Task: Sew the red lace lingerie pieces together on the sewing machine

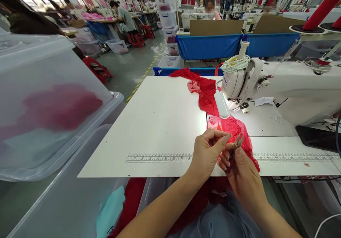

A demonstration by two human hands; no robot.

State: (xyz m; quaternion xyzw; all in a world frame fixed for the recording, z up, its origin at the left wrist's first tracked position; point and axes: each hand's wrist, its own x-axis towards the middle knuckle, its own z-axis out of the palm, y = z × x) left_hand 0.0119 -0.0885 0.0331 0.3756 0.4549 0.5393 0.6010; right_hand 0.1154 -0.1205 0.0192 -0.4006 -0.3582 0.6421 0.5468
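Note:
My right hand [246, 174] is wrapped round a small pair of thread snips [234, 148], their blades pointing up and slightly apart. Close by on the left, my left hand [204, 152] pinches thumb and forefinger together near the blade tips; whatever is between them is too fine to make out. Behind both hands, red lace fabric [234, 126] lies at the front of the sewing machine [282, 74]. More red fabric [207, 96] trails back over the white table [165, 124], passing beside the machine's head and a small lamp [221, 103].
A ruler strip [160, 158] runs along the table's front edge. A clear plastic bin [53, 99] with red material stands at the left. A black phone-like slab [317, 138] lies right. Red thread cones [323, 7] rise above the machine. Other people sit further back.

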